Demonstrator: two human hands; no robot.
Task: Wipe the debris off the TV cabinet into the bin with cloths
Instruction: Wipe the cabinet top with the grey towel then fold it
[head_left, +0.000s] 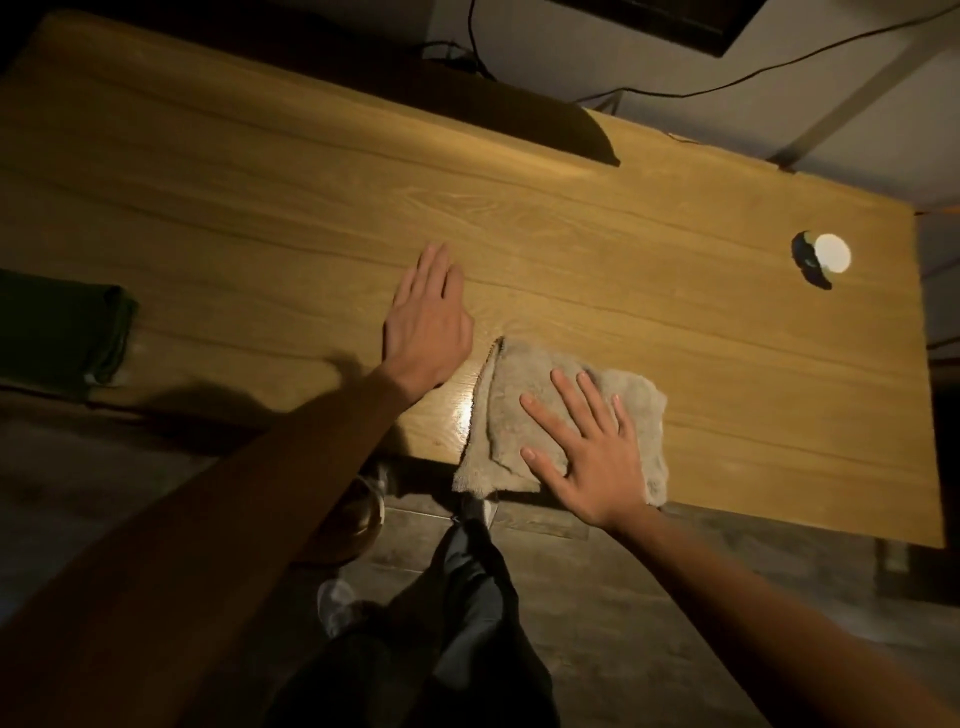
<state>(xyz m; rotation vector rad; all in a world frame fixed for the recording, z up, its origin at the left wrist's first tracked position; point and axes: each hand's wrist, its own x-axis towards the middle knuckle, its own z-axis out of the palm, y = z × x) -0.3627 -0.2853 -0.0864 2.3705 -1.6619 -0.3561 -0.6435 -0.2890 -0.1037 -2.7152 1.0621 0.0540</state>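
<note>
The right hand (587, 447) lies flat with spread fingers on the beige cloth (561, 421), at the cabinet's (675, 364) near edge. Just left of the cloth, the left hand (428, 322) rests flat, fingers together.

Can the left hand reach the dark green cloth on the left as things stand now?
Probably yes. The left hand lies flat on the cabinet top, and only bare wood shows between it and the green cloth.

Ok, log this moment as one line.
left hand: flat on TV cabinet | right hand: flat, pressing beige cloth at front edge | debris: none discernible | bin: cannot confirm
</note>
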